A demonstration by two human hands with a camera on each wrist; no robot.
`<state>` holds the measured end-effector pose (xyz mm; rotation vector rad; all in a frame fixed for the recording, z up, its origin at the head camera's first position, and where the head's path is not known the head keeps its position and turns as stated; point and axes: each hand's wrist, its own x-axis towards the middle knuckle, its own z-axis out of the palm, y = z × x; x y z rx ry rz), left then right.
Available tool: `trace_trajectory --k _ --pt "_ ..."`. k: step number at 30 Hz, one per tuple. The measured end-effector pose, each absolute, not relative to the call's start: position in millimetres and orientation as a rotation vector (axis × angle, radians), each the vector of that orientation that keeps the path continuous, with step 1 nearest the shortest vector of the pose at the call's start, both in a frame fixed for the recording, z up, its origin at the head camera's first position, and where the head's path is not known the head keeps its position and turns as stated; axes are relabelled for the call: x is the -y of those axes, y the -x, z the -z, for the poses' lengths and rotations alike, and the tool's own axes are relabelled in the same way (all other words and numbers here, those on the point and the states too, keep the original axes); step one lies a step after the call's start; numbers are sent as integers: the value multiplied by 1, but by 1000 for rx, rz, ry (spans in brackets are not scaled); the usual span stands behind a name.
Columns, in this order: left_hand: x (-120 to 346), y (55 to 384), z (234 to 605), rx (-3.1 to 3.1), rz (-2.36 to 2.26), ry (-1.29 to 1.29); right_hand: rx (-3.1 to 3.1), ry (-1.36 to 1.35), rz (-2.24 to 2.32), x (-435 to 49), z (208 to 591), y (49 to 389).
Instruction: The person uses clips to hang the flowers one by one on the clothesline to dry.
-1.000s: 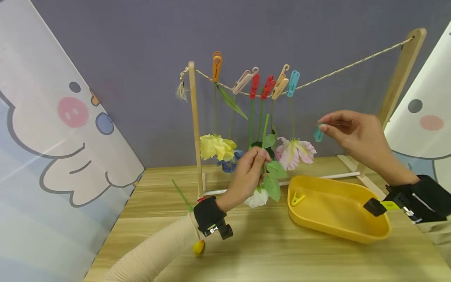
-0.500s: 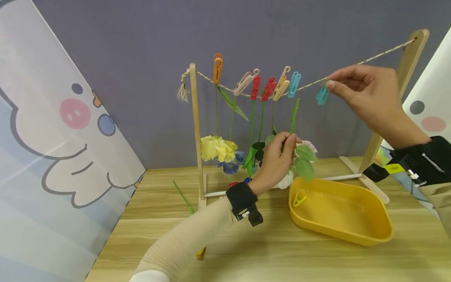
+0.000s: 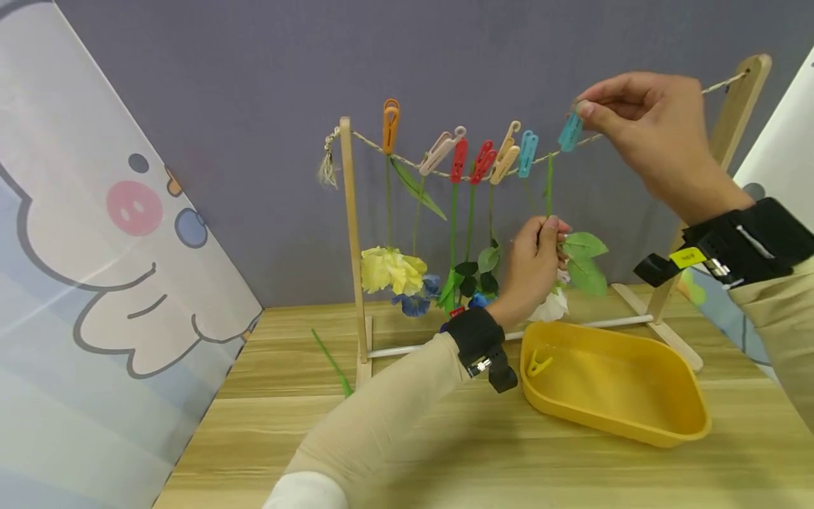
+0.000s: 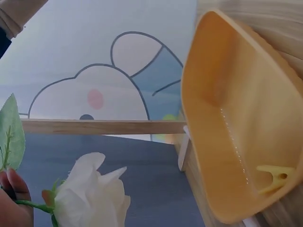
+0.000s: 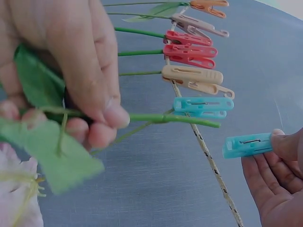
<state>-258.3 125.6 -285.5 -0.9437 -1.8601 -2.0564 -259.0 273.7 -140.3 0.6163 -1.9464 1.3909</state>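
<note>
My left hand (image 3: 533, 263) pinches the green stem (image 3: 550, 187) of an artificial white rose (image 4: 92, 196), whose bloom hangs downward. The stem's cut end points up at the cord (image 5: 210, 165), just right of the hung flowers. Between thumb and fingers, my right hand (image 3: 658, 134) holds a turquoise clothespin (image 5: 247, 144) near the cord, a little above the stem end. Another turquoise clothespin (image 3: 528, 153) clips a pink flower (image 5: 19, 189) to the cord; that bloom is mostly hidden behind my left hand in the head view.
Orange (image 3: 391, 127), pale pink, red and beige clothespins hold more flowers, including a yellow one (image 3: 393, 270), along the cord. Wooden posts (image 3: 352, 240) carry it. A yellow basin (image 3: 613, 428) with one yellow clothespin (image 3: 539, 363) stands front right. Another stem (image 3: 331, 359) lies on the table.
My left hand has carried the rose rightward and up, bringing the stem end to the cord. My right hand has raised the turquoise clothespin to cord height.
</note>
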Motion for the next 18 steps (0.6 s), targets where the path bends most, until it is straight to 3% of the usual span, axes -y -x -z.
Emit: trace_trajectory --k 18 --pt "-137 272 278 1814 2174 813 1792 -661 -1922 -266 139 274"
